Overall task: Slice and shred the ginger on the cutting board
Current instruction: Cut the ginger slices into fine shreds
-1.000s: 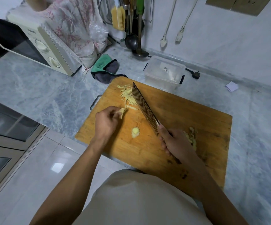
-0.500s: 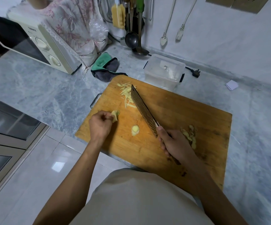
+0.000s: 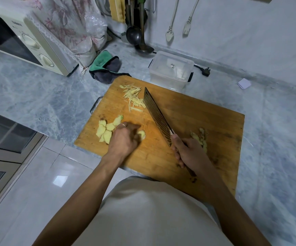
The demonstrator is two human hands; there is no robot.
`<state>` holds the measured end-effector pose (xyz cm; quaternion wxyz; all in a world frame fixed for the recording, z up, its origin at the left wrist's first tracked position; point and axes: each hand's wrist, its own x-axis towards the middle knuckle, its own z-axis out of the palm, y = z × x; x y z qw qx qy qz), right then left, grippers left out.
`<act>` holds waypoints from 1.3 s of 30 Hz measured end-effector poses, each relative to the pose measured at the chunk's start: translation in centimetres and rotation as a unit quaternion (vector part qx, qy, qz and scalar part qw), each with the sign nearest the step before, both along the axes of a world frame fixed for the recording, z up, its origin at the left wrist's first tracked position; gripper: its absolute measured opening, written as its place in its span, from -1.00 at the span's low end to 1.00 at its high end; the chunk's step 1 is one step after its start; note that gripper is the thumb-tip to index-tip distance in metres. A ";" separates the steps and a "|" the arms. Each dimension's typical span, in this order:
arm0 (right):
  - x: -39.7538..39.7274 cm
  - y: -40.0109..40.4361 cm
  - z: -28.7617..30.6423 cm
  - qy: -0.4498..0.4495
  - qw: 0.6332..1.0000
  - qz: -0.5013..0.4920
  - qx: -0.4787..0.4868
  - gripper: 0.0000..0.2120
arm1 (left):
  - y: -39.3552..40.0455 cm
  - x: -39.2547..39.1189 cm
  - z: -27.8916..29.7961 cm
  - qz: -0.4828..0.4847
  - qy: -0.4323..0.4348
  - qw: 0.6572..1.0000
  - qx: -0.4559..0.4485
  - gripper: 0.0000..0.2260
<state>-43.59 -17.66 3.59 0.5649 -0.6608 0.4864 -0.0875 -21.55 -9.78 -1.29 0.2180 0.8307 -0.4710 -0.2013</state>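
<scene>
A wooden cutting board (image 3: 197,121) lies on the marble counter. My right hand (image 3: 188,153) grips the handle of a long knife (image 3: 158,119), whose blade points away to the upper left over the board. My left hand (image 3: 126,137) is at the board's near left, its curled fingertips on a small ginger piece (image 3: 142,134). Several pale ginger slices (image 3: 105,131) lie fanned just left of that hand. A heap of fine ginger shreds (image 3: 133,99) sits at the far left, beside the blade tip. Ginger scraps (image 3: 201,137) lie right of my right hand.
A clear lidded plastic box (image 3: 170,70) stands just behind the board. A green and grey cloth (image 3: 106,68) and a cream microwave (image 3: 28,41) are at the back left. Ladles (image 3: 134,35) hang on the wall. The counter edge runs along the left, with floor below.
My left hand let go of the ginger slices, which now lie spread on the board, and moved right onto the small ginger piece. The knife stayed nearly in place.
</scene>
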 end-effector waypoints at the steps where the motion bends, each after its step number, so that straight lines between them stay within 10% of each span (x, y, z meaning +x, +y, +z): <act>1: -0.1 0.1 0.0 0.001 1.000 0.001 -0.002 -0.46 | -0.4 -0.1 -0.2 -0.022 0.001 1.000 0.018 -0.64; 18: -1.2 0.3 0.0 0.003 1.000 -0.002 -0.006 -0.46 | -1.5 1.3 0.5 0.131 0.198 0.971 -0.028 -0.92; 27: -1.0 -0.2 -0.1 0.017 1.000 -0.001 0.005 -0.48 | -0.8 1.0 -0.2 -0.080 0.047 0.996 0.020 -0.83; 39: -1.2 -1.0 0.7 0.021 1.000 0.005 -0.013 -0.43 | -1.6 -0.7 -0.1 0.097 0.156 0.983 -0.019 -0.82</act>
